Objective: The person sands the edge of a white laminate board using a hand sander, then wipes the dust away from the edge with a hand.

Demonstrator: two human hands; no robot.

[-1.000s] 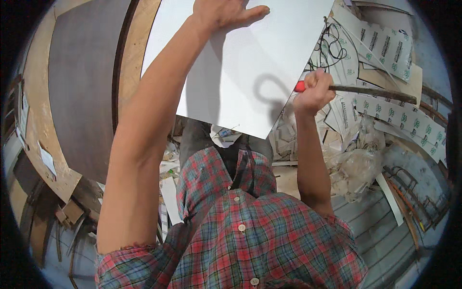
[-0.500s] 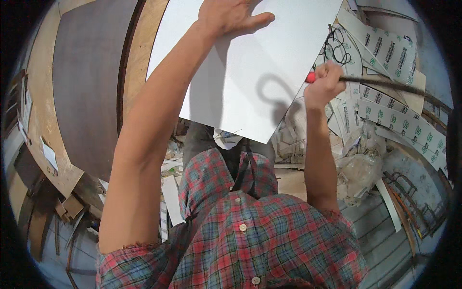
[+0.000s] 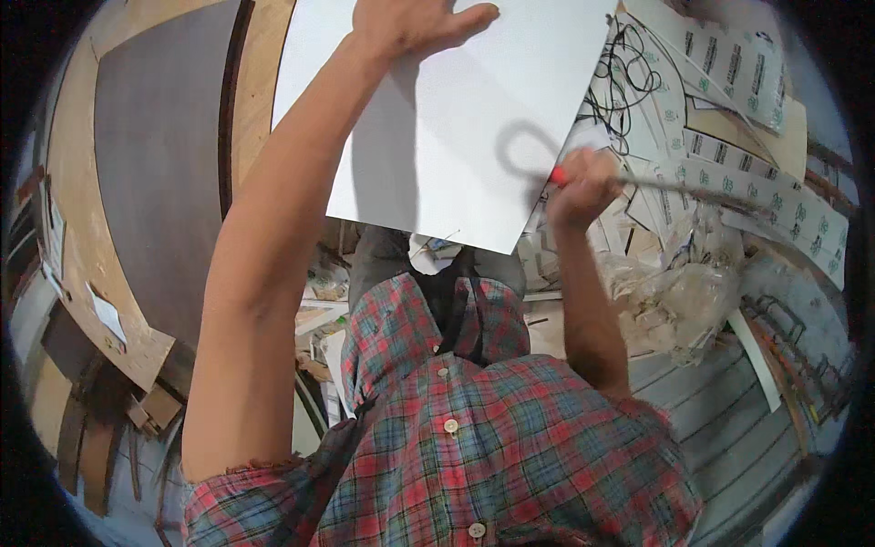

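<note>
The left hand presses spread flat on the far white board; the right hand grips a red-handled tool at the board's right edge.

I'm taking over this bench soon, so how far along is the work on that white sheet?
Left hand presses flat on the white sheet. Right hand grips a red-handled tool at the sheet's right edge. No cut or mark shows on the sheet, so most looks left.

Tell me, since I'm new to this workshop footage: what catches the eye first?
A large white flat sheet fills the upper middle, the left hand spread flat at its top. At its right edge the right hand grips a red-handled tool with a long grey shaft. Below is the person's red and blue plaid shirt.
</note>
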